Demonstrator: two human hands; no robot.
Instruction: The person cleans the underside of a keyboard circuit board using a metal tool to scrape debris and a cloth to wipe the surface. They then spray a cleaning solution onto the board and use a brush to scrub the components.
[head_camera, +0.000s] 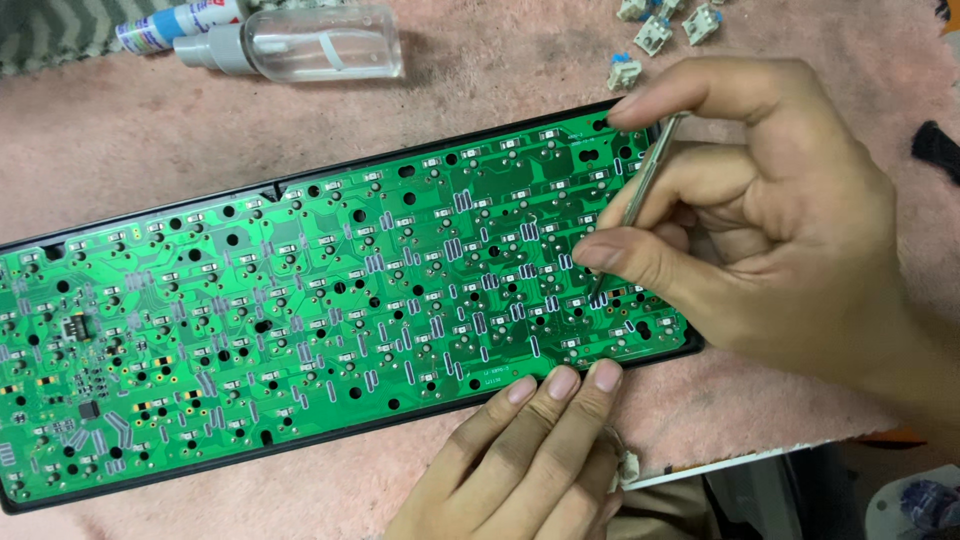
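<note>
A long green circuit board (300, 290) in a black frame lies face down on a pink towel (120, 140). My right hand (770, 220) grips thin metal tweezers (645, 180), whose tip touches the board near its right end. My left hand (530, 450) rests with fingertips pressed against the board's near edge, holding nothing.
A clear spray bottle (310, 42) and a small blue-and-white tube (175, 22) lie at the back left. Several loose key switches (655, 30) sit at the back right. A black object (938, 150) is at the right edge. The table's near edge (720, 465) is at lower right.
</note>
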